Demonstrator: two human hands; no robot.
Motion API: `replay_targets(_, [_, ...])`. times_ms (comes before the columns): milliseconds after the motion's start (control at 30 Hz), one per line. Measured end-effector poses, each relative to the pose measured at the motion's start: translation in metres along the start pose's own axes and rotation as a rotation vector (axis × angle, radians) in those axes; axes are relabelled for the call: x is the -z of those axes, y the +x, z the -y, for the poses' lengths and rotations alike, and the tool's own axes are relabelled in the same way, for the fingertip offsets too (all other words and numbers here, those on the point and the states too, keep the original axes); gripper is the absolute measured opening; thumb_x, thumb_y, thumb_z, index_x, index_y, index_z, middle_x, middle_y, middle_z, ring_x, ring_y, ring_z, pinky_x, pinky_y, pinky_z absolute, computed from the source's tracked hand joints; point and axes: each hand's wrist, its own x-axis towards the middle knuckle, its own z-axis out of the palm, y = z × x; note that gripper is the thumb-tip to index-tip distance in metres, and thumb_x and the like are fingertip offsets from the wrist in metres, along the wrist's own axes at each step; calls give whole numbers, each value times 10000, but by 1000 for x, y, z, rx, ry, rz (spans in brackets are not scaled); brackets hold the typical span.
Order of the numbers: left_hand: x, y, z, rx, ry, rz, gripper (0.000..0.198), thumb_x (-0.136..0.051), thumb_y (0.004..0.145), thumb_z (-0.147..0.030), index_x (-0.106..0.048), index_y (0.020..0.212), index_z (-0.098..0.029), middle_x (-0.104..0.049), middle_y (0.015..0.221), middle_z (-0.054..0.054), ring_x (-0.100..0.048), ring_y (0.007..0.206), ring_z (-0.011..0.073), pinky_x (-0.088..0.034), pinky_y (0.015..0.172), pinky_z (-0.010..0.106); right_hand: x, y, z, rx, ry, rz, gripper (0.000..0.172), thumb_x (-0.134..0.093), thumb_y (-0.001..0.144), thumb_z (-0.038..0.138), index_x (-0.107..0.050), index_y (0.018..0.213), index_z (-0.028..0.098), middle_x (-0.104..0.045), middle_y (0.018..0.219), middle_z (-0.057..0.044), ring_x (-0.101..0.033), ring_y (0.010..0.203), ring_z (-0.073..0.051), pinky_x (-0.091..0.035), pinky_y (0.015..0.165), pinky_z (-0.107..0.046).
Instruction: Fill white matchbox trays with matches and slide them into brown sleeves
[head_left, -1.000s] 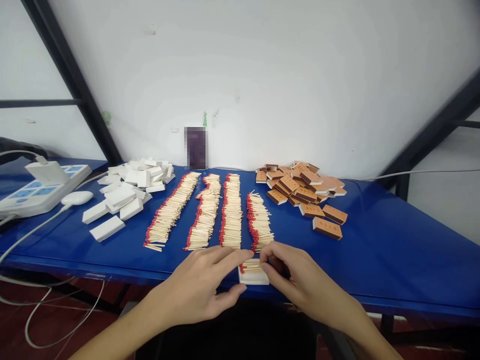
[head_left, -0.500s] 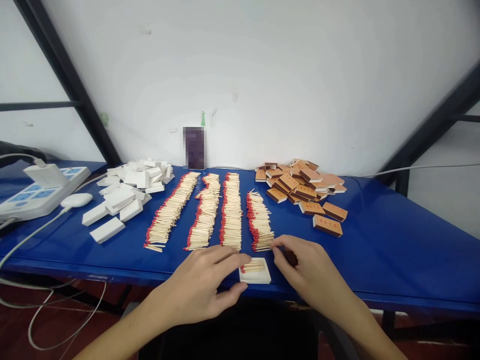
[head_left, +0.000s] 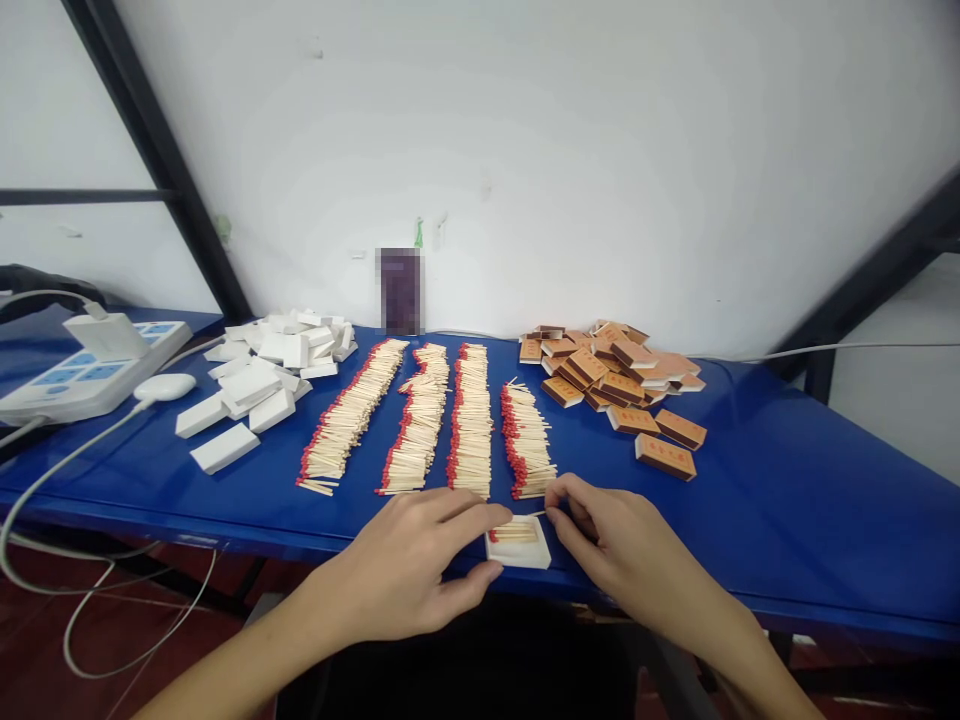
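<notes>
Matches (head_left: 517,535) in a white tray (head_left: 535,556)

Left hand (head_left: 416,560), one; right hand (head_left: 626,535), one. Bench (head_left: 787,480), one. Rows of matches (head_left: 471,440), four; individual sticks too dense to count. Open matchbox tray (head_left: 534,553), one, several matches inside. White matchbox trays (head_left: 251,387), one heap; orange matchboxes (head_left: 589,363), one heap; overlapping, totals uncertain. Power strip (head_left: 64,395), one; plug-in charger (head_left: 109,338), one.
</notes>
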Motion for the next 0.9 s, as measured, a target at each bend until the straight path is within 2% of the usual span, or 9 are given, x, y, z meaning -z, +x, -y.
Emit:
replay_targets(133, [-1,0,-1,10,3,-2,319,-562,980,-267,-536,1298,-263,-705,1117,31,-703,960,232,-550,825,361,-1,-1,-1,85,-2,0,149,-419,1031,218,-507,913,239,-651,876,-3,-608,771,-172,-423,666,-297])
replay_targets(267, [-1,0,0,13,6,3,316,-559,984,-274,-538,1299,-256,-707,1117,37,-705,967,235,-550,831,363,-2,0,-1,135,4,0,164,-367,1059,218,-505,972,238,-630,944,-32,-595,830,-186,-440,723,-321])
replay_targets(533, [1,-1,-1,28,17,-3,374,-573,977,-283,-470,1336,-279,-698,1197,38,-706,1012,256,-562,840,387,2,0,2,16,152,-2,204,-329,1087,299,-453,931,252,-580,885,1,-546,759,-175,-413,686,-316])
replay_targets(700, [0,-2,-2,103,-9,-27,371,-631,929,-292,-446,1248,-250,-715,1150,44,-723,956,259,-567,783,367,4,-3,14,73,215,25,192,-344,1077,260,-446,915,252,-581,871,1,-528,749,-174,-409,687,-314])
replay_targets(900, [-1,-3,-2,79,28,-34,514,-646,927,-280,-400,1378,-290,-683,1289,59,-710,1061,274,-574,848,389,-2,-4,24,87,147,49,163,-358,1063,225,-468,946,247,-612,903,-16,-533,766,-191,-401,698,-330])
